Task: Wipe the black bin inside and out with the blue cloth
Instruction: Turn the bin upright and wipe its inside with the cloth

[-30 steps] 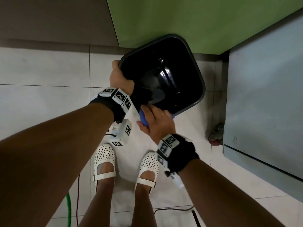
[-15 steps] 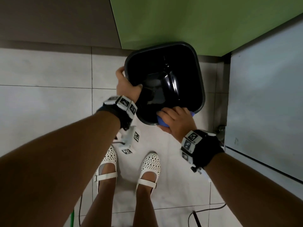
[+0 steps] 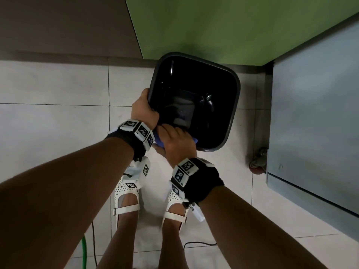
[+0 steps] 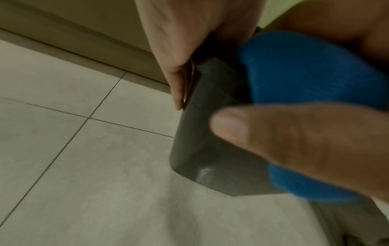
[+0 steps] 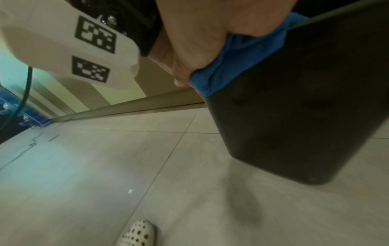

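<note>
The black bin point(image 3: 234, 105) is tilted off the tiled floor, its open mouth facing up at me. My left hand point(image 3: 144, 111) grips the rim at the bin's left corner, fingers curled over the edge point(image 4: 179, 50). My right hand point(image 3: 174, 141) presses the bunched blue cloth point(image 3: 158, 142) against the near outer wall just under the rim, close to the left wrist. The cloth point(image 4: 305, 71) bulges out between the right thumb and the bin's grey-black corner point(image 4: 200, 149). In the right wrist view the cloth point(image 5: 238, 63) lies between my palm and the bin wall point(image 5: 305, 108).
A green panel point(image 3: 213, 26) stands behind the bin. A grey cabinet point(image 3: 314, 117) on a castor point(image 3: 258, 164) is close at the right. My feet in white shoes point(image 3: 126, 193) are below the hands. A green hose point(image 3: 84, 253) and black cables lie on the floor.
The right hand slid the cloth to the right along the bin's near wall, then back left beside the left wrist. The bin has turned a little in the left hand's grip.
</note>
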### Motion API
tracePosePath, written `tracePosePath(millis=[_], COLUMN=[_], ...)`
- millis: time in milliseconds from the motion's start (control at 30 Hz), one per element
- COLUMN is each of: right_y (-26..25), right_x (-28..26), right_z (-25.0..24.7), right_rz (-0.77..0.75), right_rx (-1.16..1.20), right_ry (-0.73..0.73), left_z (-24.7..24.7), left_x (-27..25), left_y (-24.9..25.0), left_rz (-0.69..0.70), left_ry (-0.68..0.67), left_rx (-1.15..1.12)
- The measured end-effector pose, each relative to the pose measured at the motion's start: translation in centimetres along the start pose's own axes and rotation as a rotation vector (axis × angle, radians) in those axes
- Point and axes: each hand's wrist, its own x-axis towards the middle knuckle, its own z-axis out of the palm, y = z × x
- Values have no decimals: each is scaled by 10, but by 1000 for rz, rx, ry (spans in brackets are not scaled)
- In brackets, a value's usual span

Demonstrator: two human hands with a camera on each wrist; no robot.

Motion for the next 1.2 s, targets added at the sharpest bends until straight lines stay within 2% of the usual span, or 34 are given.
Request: tracePosePath(millis=[200, 333, 467, 567, 667, 767, 900, 1067, 1200], right_y=[60, 92, 65, 36, -2, -14, 11, 57, 95], right_x=[-36, -48, -43, -25, 1, 7, -7, -34, -48], right_z=[-20, -26, -25, -11, -1, 3, 2, -9, -21], right_rz=[13, -117, -25, -39, 0, 38, -59, -134, -258], right_rx=[-117, -197, -223, -174, -140, -99, -37, -88, -190], right_ry=[-115, -134, -58, -8, -31, -13, 46, -21, -73], left_z=[-2, -1, 0, 2, 2, 2, 2, -1, -4], left_x=[2, 0, -3, -6, -4, -1, -2, 0, 1], left_y=[3, 6, 8, 9, 7, 4, 5, 6, 6], left_rz=[-4, -27, -64, -59, -51, -35, 14, 32, 30], left_ry=[-41, -45, -1, 27, 26, -3, -12, -40, -82], left_rx=[16, -8, -56, -74, -50, -27, -22, -14, 18])
